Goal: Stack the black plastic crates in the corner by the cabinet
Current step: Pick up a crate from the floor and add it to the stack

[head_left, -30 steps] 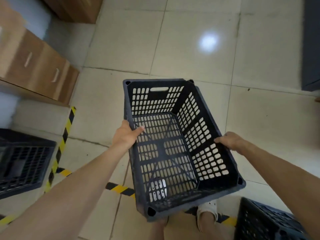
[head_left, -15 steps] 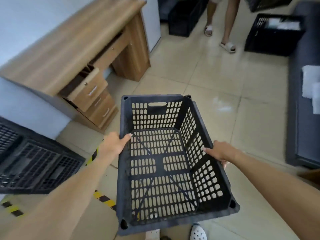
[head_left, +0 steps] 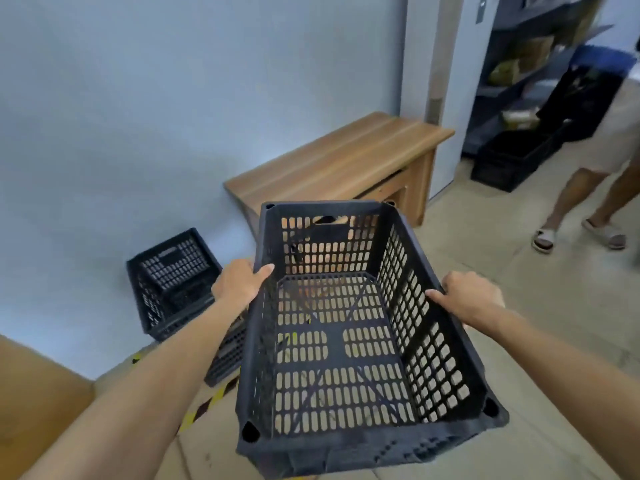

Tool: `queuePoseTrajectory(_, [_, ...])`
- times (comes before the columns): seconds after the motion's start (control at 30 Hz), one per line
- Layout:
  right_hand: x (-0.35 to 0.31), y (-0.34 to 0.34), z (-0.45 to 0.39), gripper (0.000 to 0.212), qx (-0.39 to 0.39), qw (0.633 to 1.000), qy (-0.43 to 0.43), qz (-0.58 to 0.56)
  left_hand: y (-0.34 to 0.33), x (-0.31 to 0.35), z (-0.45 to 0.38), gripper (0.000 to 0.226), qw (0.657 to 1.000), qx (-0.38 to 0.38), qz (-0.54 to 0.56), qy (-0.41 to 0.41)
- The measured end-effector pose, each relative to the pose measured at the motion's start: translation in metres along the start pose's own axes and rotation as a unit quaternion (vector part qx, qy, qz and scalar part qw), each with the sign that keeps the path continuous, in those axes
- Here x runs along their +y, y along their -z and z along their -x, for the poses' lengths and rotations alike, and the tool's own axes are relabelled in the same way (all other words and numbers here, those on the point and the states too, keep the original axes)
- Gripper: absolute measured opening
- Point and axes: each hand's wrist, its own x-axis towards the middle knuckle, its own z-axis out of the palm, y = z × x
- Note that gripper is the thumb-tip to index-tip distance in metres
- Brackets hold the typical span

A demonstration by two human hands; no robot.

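An empty black crate (head_left: 349, 341) is held in the air by both hands, the left hand (head_left: 239, 284) and right hand (head_left: 467, 299) each clasped on a long rim. More black crates (head_left: 173, 282) sit against the pale wall (head_left: 173, 116), beside a wooden counter (head_left: 339, 161) on tiled floor (head_left: 554, 306). No writing is readable.

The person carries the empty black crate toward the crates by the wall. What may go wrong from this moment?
1. The carried crate is held only at its side rims by the left hand and right hand; it may tip or slip.
2. The crates by the wall sit unevenly, so the new one may not seat well.
3. Another person's legs are near on the right; a bump seems possible.
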Motion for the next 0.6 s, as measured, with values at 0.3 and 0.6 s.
queuePoseTrajectory(0.3, [-0.220, 0.047, -0.036, 0.032, 0.033, 0.994, 0.100, -0.034, 0.128, -0.157, -0.082, 0.047, 0.997, 0.032, 0.021, 0.066])
queuePoseTrajectory(0.6, [-0.383, 0.067, -0.074, 0.043, 0.011, 0.982, 0.181, -0.049, 0.206, -0.272, -0.145, 0.049, 0.986, 0.097, 0.025, 0.131])
